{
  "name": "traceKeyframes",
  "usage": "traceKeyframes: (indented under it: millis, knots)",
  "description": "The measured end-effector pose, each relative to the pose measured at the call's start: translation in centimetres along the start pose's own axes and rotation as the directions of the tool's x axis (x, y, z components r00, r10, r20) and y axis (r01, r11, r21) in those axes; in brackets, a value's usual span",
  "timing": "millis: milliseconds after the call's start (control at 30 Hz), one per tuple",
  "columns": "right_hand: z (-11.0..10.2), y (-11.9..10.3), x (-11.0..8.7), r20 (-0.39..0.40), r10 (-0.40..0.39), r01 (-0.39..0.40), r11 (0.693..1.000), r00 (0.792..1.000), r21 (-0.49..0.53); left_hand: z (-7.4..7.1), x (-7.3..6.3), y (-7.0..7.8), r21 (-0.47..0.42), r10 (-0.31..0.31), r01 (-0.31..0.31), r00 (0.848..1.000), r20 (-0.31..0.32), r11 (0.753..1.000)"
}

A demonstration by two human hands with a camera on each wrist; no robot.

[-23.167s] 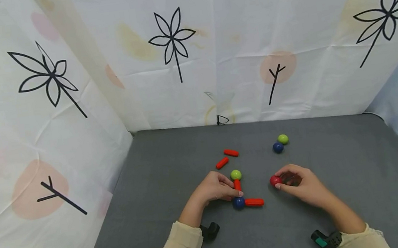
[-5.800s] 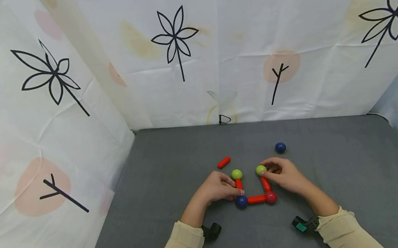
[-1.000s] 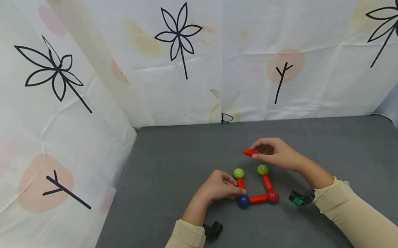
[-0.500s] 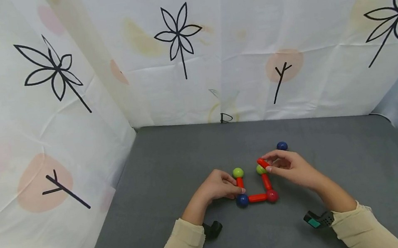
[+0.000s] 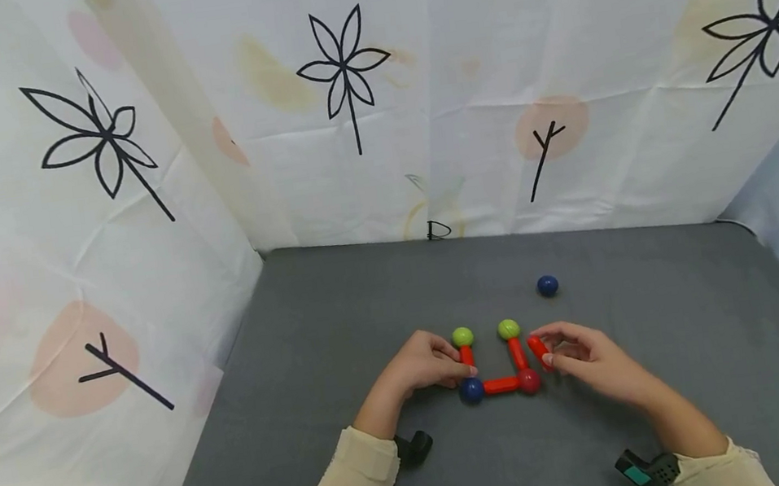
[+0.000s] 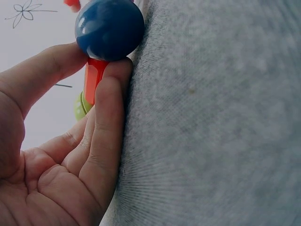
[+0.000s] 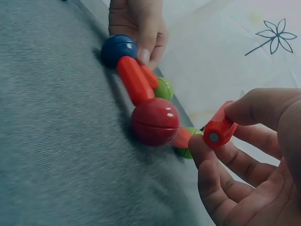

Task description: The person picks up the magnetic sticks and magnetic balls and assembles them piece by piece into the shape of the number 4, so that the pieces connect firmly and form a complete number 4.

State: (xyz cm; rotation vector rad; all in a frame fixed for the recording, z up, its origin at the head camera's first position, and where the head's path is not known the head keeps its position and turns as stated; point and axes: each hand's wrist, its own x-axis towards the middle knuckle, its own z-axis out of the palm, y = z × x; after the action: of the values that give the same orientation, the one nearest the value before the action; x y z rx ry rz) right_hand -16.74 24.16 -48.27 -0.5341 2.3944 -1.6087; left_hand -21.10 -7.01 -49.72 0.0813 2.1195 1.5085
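A three-sided frame of magnetic pieces lies on the grey table. At its near corners are a blue ball (image 5: pixel 471 391) and a red ball (image 5: pixel 529 380), joined by a red magnetic stick (image 5: pixel 501 385). Each far end carries a green ball (image 5: pixel 508 329). My left hand (image 5: pixel 417 369) pinches the left side's red stick (image 6: pixel 94 77), close under the blue ball. In my right hand (image 5: pixel 597 363), a separate red magnetic stick (image 7: pixel 221 125) is held between thumb and fingers, just right of the frame and apart from it; its grey metal end shows in the right wrist view.
A loose blue ball (image 5: pixel 547 285) lies farther back on the grey table (image 5: pixel 338 299). White cloth (image 5: pixel 457 86) printed with plants hangs behind the table and along its sides.
My right hand has carried the separate red stick from behind the frame, over the right green ball, toward me to the frame's right side. My left hand keeps its hold.
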Motion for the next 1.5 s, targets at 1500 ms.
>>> traceKeyframes:
  millis: [1500]
  knots:
    - [1.2, 0.4, -2.7, 0.222, 0.189, -0.223, 0.965, 0.957, 0.140, 0.0, 0.2, -0.2, 0.009, 0.007, -0.006, 1.000, -0.007, 1.000]
